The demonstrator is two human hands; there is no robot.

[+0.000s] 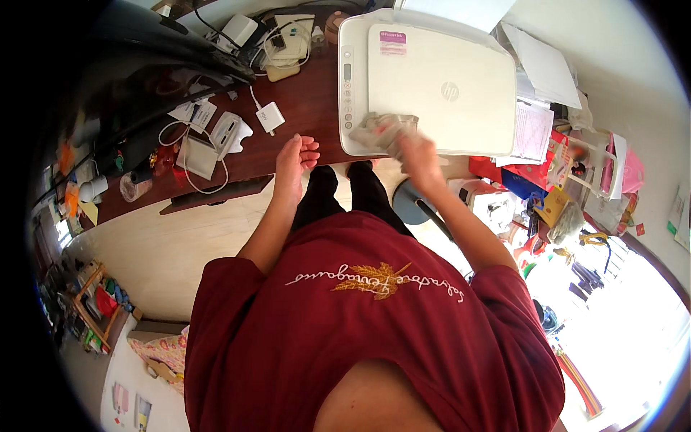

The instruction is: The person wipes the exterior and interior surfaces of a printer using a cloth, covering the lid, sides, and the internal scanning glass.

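Observation:
A white printer with a flat scanner lid stands on the dark reddish-brown desk. Bunched under the fingers of my right hand is a greyish cloth, which lies against the printer's near left corner, beside its button panel. That hand is slightly blurred and its fingertips are partly hidden by the cloth. My left hand hovers at the desk's front edge, left of the printer. Its fingers are loosely curled with gaps between them, and nothing is in them.
Left on the desk lie a white charger, a white cable and a white stand-like device, with a dark monitor behind. Papers and bags crowd the printer's right side. A dark round stool-like object is below the desk edge.

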